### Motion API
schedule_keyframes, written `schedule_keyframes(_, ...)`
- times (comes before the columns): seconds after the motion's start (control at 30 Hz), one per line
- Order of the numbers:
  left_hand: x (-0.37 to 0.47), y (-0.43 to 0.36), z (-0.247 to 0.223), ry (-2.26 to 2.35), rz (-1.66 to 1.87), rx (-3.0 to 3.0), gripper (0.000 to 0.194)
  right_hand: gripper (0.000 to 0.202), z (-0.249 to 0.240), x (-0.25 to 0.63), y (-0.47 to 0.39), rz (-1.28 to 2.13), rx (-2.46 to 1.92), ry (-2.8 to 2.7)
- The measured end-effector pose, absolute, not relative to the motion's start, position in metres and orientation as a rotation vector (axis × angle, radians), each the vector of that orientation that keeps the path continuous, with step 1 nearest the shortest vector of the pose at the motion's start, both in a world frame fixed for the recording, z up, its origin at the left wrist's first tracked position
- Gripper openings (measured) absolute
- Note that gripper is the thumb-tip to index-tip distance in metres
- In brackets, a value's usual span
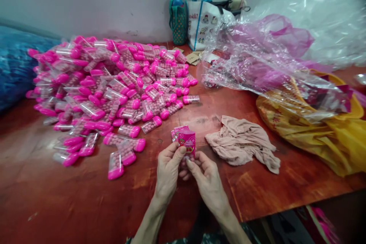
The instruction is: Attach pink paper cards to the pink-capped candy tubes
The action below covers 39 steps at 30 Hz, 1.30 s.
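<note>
Our left hand [168, 167] pinches a few pink printed cards [187, 140] between thumb and fingers; our right hand [208, 173] pinches the front one's lower right edge, probably to steady or separate it. We hold them upright above the red-brown table [71, 206], between pink-capped tubes of small balls [122, 84], heaped likely for easy reach, and a crumpled beige cloth [241, 141]. The cards' lettering is too small for us to read, as are the red characters on the yellow bag [320, 133] and white tote [197, 23].
</note>
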<state>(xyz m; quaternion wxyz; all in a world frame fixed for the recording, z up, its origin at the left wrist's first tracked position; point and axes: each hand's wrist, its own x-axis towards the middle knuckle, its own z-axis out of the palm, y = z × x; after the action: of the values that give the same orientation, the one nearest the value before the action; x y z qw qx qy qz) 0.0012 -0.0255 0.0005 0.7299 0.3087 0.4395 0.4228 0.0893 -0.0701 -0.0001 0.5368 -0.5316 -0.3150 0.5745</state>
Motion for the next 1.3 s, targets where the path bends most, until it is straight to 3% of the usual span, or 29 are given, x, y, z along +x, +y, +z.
schedule_keyframes(0.53,0.007,-0.0234,0.0043,0.939,0.975,0.507,0.023,0.019,-0.0014,0.0868,-0.0716,1.17,-1.327,-0.673)
schedule_keyframes(1.3,0.0065,-0.0238,0.0008,0.912,0.938,0.505,0.024,0.013,-0.0013,0.0926,-0.0678,1.263,-1.283,-0.634)
